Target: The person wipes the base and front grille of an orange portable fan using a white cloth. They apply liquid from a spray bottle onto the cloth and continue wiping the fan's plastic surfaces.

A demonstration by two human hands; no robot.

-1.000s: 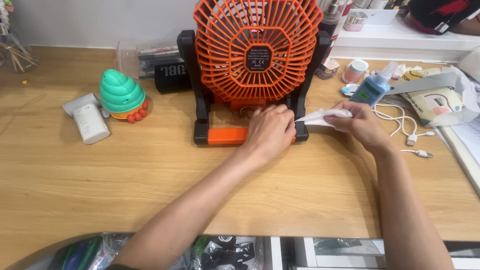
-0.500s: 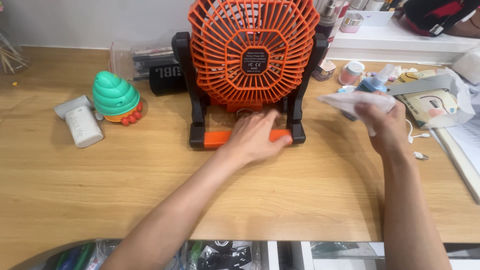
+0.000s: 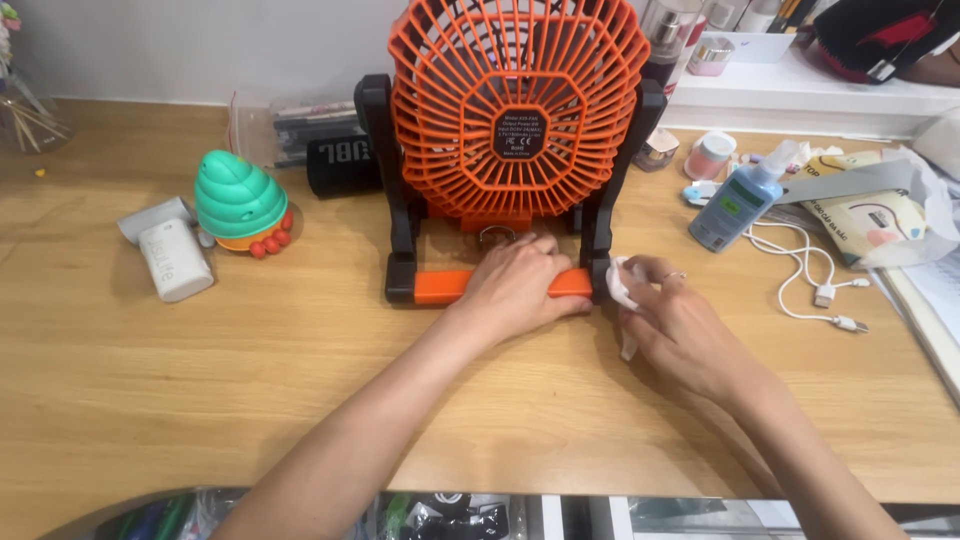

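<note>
On the wooden desk (image 3: 200, 380), seen from the head camera, an orange fan (image 3: 515, 110) stands upright in its black frame. The left hand (image 3: 520, 285) lies flat, fingers loosely spread, over the fan's orange base bar (image 3: 440, 287). The right hand (image 3: 675, 320) pinches a white wipe (image 3: 620, 285) against the frame's right foot. A blue bottle (image 3: 735, 205) stands nearby.

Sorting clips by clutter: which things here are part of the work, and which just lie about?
In use: orange fan, left hand on its base, right hand holding a white wipe.
Lying about: green cone toy, blue spray bottle, white cable, black speaker.
</note>
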